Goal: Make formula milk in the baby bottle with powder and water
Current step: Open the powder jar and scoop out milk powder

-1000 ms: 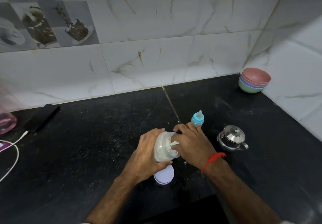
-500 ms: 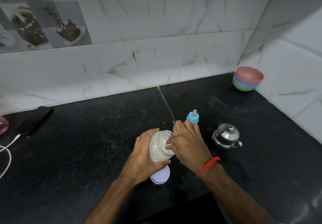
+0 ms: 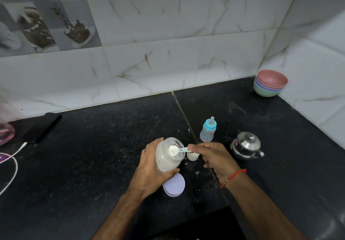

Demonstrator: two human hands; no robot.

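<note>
Two hands are busy over the black speckled stone worktop. The clear plastic jar of white powder is gripped by the left hand, fingers wrapped round its body, and it's tilted with its open mouth facing right. The handle of a small pale blue plastic scoop is pinched by the right hand, thumb and fingertips curled on it; the bowl of the scoop is heaped with white powder and sits right at the jar's mouth. A red thread band is worn on the right wrist.

The small baby bottle with the blue collar and clear teat is stood upright on the worktop just behind the right hand, teat on, not touched by anything. A round steel pot with a lid and spout is parked just right of it. Something small and white is tucked under the scoop between jar and right hand, maybe a cap, hard to say from here. The jar's round white lid is lying flat on the worktop below the left hand.

Off in the far right corner a stack of pastel bowls is set against the wall tiles. On the left, a black phone with a white cable is plugged in.
</note>
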